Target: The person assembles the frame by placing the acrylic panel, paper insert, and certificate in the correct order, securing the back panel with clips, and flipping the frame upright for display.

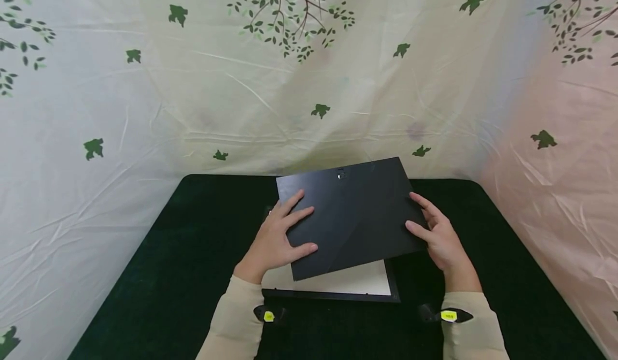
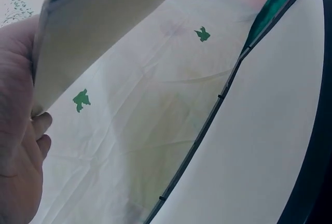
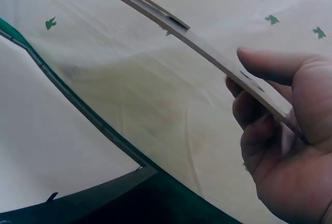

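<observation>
Both hands hold a black backing board (image 1: 359, 215), tilted, above a black picture frame (image 1: 338, 296). A small metal hanger (image 1: 341, 174) sits near the board's far edge. My left hand (image 1: 270, 239) grips its left side, thumb and two fingers spread over the dark face; two fingertips (image 2: 43, 125) curl at the edge in the left wrist view. At the right edge my right hand (image 1: 441, 239) pinches the board between thumb and fingers; the right wrist view shows it nearly edge-on. Inside the frame lies a white sheet (image 1: 347, 280), with small tabs along the rim. The board hides the frame's far part.
A dark green cloth (image 1: 183, 274) covers the table under the frame. Pale curtains (image 1: 270, 97) printed with leaves and branches hang behind the table and on both sides. Black wrist straps with yellow tags (image 1: 448, 315) sit on both sleeves.
</observation>
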`<state>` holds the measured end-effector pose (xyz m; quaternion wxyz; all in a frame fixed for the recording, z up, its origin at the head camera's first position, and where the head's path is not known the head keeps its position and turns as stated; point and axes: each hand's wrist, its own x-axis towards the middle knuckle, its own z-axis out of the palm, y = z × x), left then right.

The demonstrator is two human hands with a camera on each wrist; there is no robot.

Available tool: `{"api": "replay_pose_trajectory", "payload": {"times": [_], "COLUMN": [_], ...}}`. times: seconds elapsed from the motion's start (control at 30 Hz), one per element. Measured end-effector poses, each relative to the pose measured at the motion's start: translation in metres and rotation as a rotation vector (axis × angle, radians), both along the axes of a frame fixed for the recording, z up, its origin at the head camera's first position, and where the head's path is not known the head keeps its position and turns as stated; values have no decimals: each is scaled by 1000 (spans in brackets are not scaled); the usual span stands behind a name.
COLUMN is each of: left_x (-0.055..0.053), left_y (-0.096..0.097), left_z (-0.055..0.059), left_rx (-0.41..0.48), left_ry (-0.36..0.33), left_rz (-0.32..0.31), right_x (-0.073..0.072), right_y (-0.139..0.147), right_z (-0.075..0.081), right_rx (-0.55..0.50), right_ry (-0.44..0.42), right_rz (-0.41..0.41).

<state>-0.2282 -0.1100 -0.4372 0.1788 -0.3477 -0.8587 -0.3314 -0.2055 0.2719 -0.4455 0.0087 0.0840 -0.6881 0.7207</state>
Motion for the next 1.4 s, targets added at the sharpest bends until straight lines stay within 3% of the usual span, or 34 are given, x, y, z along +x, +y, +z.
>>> {"api": "replay_pose_trajectory", "payload": {"times": [0.17, 0.33, 0.5, 0.63, 0.83, 0.93, 1.4], "left_x": [0, -1, -5, -7, -6, -6, -12], "left_y": [-2, -3, -4, -6, -6, -6, -26], "left_z": [0, -2, -7, -10, -11, -11, -16], "left_rx": [6, 30, 74, 136, 115, 105, 13], "left_ry": [-38, -72, -89, -108, -213, -257, -320], "left_rz": [-6, 50, 136, 163, 196, 199, 267], "right_x": [0, -2, -3, -4, -4, -4, -7], "right_y": [-3, -9, -14, -16, -20, -23, -32], "right_z": [-1, -2, -4, -6, -6, -7, -15], "right_rx": [-35, -166, -203, -204, -223, -202, 51], "right_ry": [-33, -3, 39, 47, 33, 12, -96], "right_rz": [108, 154, 135, 104, 74, 69, 116]}}
